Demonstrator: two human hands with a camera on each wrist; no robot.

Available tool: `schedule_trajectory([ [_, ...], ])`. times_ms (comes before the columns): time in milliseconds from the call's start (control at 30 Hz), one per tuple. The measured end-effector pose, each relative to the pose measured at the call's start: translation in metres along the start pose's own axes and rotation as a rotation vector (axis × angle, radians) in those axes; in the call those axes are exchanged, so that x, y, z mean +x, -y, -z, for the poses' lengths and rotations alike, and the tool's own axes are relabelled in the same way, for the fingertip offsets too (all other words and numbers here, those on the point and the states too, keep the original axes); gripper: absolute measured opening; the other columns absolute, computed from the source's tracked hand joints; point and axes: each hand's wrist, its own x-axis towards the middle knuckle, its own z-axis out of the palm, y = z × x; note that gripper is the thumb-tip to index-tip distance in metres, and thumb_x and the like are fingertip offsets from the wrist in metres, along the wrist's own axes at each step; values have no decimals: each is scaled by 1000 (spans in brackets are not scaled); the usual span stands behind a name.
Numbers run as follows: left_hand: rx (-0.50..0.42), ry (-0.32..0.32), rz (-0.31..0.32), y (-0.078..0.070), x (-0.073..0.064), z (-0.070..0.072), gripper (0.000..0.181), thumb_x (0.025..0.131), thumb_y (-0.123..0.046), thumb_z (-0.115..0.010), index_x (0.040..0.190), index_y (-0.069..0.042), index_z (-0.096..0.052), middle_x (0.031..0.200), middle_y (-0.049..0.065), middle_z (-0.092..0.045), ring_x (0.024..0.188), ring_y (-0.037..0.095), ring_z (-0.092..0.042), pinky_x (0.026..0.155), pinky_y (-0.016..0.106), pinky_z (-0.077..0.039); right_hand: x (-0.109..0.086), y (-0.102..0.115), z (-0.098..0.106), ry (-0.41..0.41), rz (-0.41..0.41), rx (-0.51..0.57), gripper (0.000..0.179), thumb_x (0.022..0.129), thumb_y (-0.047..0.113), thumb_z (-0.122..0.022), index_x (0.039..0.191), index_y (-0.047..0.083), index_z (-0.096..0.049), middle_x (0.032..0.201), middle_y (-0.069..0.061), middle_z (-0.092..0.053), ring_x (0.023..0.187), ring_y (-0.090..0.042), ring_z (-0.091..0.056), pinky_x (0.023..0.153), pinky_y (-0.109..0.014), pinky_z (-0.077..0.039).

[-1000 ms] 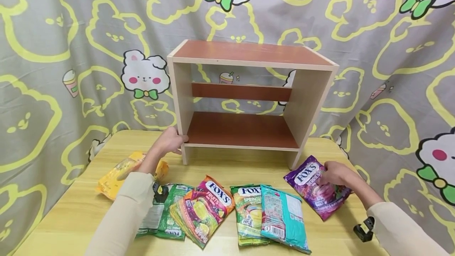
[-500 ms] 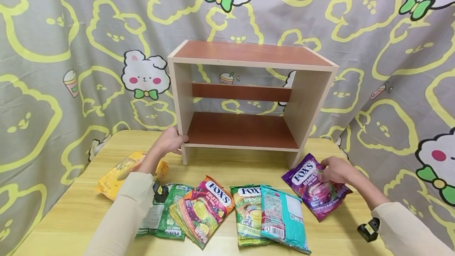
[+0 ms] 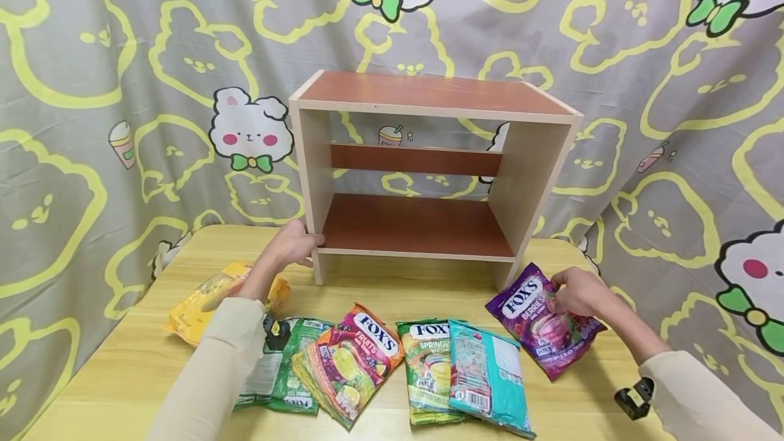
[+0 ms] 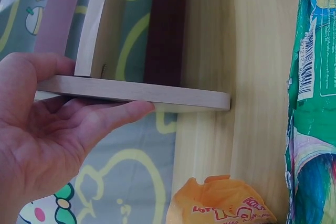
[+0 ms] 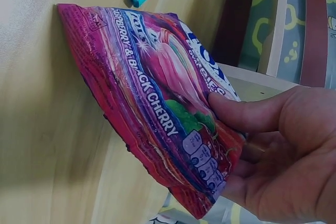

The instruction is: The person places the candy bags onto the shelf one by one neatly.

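Observation:
My left hand [image 3: 291, 243] grips the left side panel of a small wooden shelf unit [image 3: 429, 92], brown with pale edges. In the left wrist view the thumb lies on the inner side of the panel [image 4: 184, 95], the fingers on its outer face. On the right, my right hand [image 3: 580, 292] pinches a purple Fox's Berries candy bag [image 3: 531, 322] by its edge, thumb on the printed front. The right wrist view shows this bag [image 5: 152, 93] tilted, its lower end over the wood; the fingertips behind it are hidden.
Along the front of the table [image 3: 367, 286] lie a fanned pair of Fox's Fruits bags [image 3: 358, 359], green bags [image 3: 294, 366], a Spring Tea bag [image 3: 425, 359] and a teal bag [image 3: 490, 380]. An orange bag [image 3: 208, 298] sits at left. Patterned curtain [image 3: 184, 39] hangs behind.
The right hand has shifted the purple bag slightly up and left, closer to the shelf unit's right foot, mostly in the first half second. The left hand stays on the shelf unit.

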Motion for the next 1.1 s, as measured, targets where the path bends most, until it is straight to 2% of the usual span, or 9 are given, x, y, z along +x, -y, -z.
schedule_trajectory([
  [367,-2,5,-5,-2,-1,-1,54,98,-17,-54,141,12,-42,127,30,-56,109,37,-61,75,41,-64,-2,3,1,-29,22,2,23,77,11,-75,96,-1,-72,85,-15,-67,73,-24,-58,61,-33,-50],
  [600,-17,7,-5,-2,-1,-1,53,98,-16,-54,143,9,-42,128,30,-55,109,37,-61,75,42,-64,-7,12,7,-35,33,8,29,78,11,-77,102,-5,-71,85,-16,-68,71,-23,-60,60,-34,-53],
  [833,-5,1,-3,0,-1,0,53,98,-17,-54,143,9,-41,130,31,-55,112,39,-61,75,41,-64,-11,26,13,-72,79,-27,29,77,11,-79,101,-4,-73,87,-17,-70,72,-24,-60,60,-35,-54],
  [1100,-13,5,-3,-1,-1,-1,51,98,-17,-54,141,10,-44,126,28,-56,109,37,-62,75,41,-64,-14,50,18,-96,107,-77,35,77,17,-82,105,-2,-75,92,-17,-73,77,-26,-61,66,-40,-54],
])
